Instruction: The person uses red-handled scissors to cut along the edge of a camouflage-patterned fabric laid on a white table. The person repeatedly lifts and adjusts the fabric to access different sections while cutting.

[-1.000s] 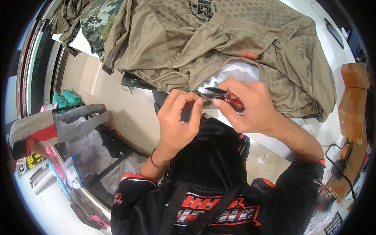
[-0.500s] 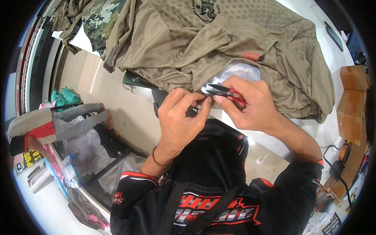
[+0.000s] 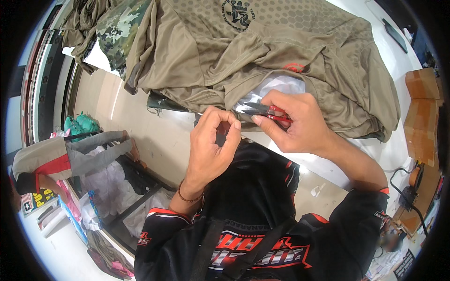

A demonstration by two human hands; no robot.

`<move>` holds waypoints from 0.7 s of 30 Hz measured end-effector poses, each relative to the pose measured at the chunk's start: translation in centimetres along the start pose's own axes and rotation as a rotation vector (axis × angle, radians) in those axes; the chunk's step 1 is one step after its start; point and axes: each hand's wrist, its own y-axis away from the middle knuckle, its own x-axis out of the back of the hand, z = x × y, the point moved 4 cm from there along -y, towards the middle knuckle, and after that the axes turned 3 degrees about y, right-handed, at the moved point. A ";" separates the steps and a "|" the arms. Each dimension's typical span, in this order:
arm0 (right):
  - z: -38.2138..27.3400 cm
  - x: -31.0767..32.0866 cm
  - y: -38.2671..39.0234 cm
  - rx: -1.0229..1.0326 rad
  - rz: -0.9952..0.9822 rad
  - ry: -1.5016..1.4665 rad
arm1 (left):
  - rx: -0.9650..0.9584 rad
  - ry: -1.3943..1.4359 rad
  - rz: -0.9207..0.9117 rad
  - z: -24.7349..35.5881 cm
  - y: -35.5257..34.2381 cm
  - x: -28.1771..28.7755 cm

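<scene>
The left hand (image 3: 206, 140) has thumb and forefinger tips together; whether a thread is between them, I cannot tell. The right hand (image 3: 302, 122) is clamped on the snips (image 3: 270, 112), partly covering the red handles; their dark blades point left, over the near edge of the shirt (image 3: 183, 61). White lining (image 3: 283, 84) shows in its opening. The shirt covers much of the white table (image 3: 408, 77). At left, a black-framed bin (image 3: 137, 205) holds crumpled white plastic (image 3: 105, 182) and black cloth (image 3: 133, 172), a bar crossing above. Beside it is a co-worker (image 3: 44, 157); beyond, a green bundle (image 3: 82, 125). Cardboard (image 3: 423, 124) stands at right.
</scene>
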 end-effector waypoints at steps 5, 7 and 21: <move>-0.5 -0.1 0.1 0.025 -0.042 0.098 | -0.031 0.036 -0.010 -0.1 0.1 0.2; -0.5 -0.2 0.2 0.055 -0.023 0.113 | -0.043 0.046 -0.003 -0.2 0.2 0.3; -0.5 1.9 -0.2 -0.054 0.120 -0.075 | -0.092 -0.002 0.050 -0.3 0.4 3.7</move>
